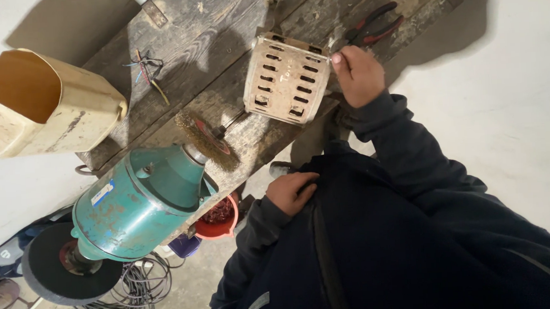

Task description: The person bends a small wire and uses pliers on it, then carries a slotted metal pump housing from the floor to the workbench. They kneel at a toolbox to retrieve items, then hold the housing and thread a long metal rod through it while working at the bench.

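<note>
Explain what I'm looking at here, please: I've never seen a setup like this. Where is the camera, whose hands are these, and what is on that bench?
There is no robot. The single picture comes from a camera worn on a person's head, looking down over their dark jacket at a rough wooden workbench.

The right hand grips the edge of a slotted, cream-coloured metal cover that stands on the bench. The left hand holds nothing and rests against the jacket front.

At the near end of the bench sits a green bench grinder with a wire brush wheel on one end and a dark grinding disc on the other. Red-handled pliers lie beyond the right hand, and some loose wire bits lie further left. A cut-open cream plastic container sits at the far left. Under the bench are a red tub and coiled cable.
</note>
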